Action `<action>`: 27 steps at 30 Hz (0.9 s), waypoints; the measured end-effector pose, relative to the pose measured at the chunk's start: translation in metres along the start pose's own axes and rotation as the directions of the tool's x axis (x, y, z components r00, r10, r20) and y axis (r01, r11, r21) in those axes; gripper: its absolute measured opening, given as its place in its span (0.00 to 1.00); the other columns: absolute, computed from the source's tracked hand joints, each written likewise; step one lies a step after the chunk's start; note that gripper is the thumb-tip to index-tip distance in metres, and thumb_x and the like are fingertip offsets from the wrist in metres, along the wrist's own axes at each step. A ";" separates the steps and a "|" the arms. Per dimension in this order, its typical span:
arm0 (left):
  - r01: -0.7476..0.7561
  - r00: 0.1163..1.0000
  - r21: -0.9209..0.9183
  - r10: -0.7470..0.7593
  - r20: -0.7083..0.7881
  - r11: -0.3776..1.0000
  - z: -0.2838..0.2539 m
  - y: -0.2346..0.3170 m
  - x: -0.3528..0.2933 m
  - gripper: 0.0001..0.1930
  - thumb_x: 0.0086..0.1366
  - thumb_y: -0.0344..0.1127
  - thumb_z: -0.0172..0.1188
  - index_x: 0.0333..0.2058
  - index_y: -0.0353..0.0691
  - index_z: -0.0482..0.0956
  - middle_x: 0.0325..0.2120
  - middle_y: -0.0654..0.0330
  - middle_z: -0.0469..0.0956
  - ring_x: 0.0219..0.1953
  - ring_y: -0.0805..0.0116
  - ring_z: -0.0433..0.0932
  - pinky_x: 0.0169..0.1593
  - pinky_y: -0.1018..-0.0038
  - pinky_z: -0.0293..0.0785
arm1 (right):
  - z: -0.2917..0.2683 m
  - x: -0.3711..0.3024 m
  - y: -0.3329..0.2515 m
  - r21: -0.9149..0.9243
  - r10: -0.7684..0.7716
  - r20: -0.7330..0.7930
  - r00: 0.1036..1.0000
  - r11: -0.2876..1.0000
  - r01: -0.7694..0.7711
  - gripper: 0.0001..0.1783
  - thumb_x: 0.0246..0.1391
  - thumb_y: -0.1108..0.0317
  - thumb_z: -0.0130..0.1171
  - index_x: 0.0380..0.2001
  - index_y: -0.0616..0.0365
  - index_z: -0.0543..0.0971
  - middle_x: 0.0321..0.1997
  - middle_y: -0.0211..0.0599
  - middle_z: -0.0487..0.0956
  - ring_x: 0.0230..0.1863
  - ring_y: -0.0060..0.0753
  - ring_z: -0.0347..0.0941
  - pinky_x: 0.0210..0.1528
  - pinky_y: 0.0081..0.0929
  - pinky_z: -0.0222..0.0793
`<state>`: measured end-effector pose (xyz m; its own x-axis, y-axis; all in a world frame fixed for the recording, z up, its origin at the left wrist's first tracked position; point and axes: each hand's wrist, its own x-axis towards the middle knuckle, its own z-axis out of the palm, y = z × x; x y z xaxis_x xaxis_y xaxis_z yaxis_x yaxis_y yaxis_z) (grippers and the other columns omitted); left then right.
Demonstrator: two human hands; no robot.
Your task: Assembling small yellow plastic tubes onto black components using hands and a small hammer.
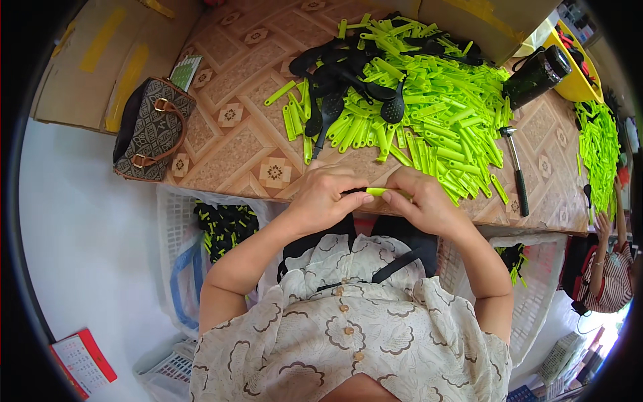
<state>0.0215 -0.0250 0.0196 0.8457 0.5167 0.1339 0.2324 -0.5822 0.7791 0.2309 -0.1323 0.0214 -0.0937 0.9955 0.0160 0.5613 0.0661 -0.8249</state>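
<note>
Both hands meet just in front of the table's near edge. My left hand [325, 197] is closed on a thin black utensil stem [355, 191]; the rest of that utensil is hidden by the hand. My right hand [420, 199] pinches a lime-green plastic handle [376, 191], which lines up end to end with the black stem. How far they are joined I cannot tell. Beyond my left fingers lies a black slotted spoon [331, 107], its stem pointing toward them. A large heap of green handles [449, 120] spreads ahead, with several black utensil heads [321, 63] at its left.
A hammer [517, 171] and a dark bottle [536, 77] stand right of the heap. A patterned handbag [153, 130] sits at the left, below a cardboard box [100, 60]. Baskets of green-and-black pieces [226, 228] are under the table. At the far right, a co-worker's hands [603, 228] show.
</note>
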 end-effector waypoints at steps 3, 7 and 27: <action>-0.032 0.999 -0.015 0.032 0.000 0.999 0.001 0.003 -0.002 0.11 0.60 0.40 0.65 0.34 0.39 0.83 0.24 0.59 0.78 0.30 0.61 0.77 0.39 0.67 0.66 | 0.008 -0.001 0.009 0.057 -0.178 -0.083 0.980 0.981 0.183 0.05 0.52 0.73 0.61 0.29 0.63 0.75 0.30 0.42 0.75 0.33 0.44 0.74 0.35 0.33 0.70; -0.005 0.992 -0.061 0.012 0.125 0.998 0.004 0.002 -0.005 0.13 0.62 0.41 0.63 0.39 0.39 0.82 0.26 0.55 0.79 0.32 0.57 0.78 0.39 0.64 0.70 | 0.010 -0.011 0.008 -0.015 -0.198 -0.091 0.976 0.980 0.197 0.05 0.52 0.74 0.61 0.29 0.63 0.75 0.30 0.41 0.75 0.33 0.45 0.74 0.35 0.34 0.70; 0.540 0.842 -0.613 -0.376 0.387 0.578 0.002 -0.024 0.021 0.14 0.67 0.29 0.59 0.49 0.30 0.76 0.30 0.63 0.77 0.30 0.76 0.79 0.35 0.79 0.76 | -0.079 -0.011 0.076 -0.566 -0.040 -0.403 0.915 0.796 -0.215 0.07 0.54 0.70 0.62 0.35 0.59 0.79 0.36 0.42 0.78 0.40 0.49 0.75 0.41 0.39 0.70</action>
<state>0.0348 -0.0017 0.0021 0.8105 0.4111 -0.4173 0.2962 0.3270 0.8974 0.3394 -0.1324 0.0026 0.2231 0.9353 0.2747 0.9325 -0.1226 -0.3398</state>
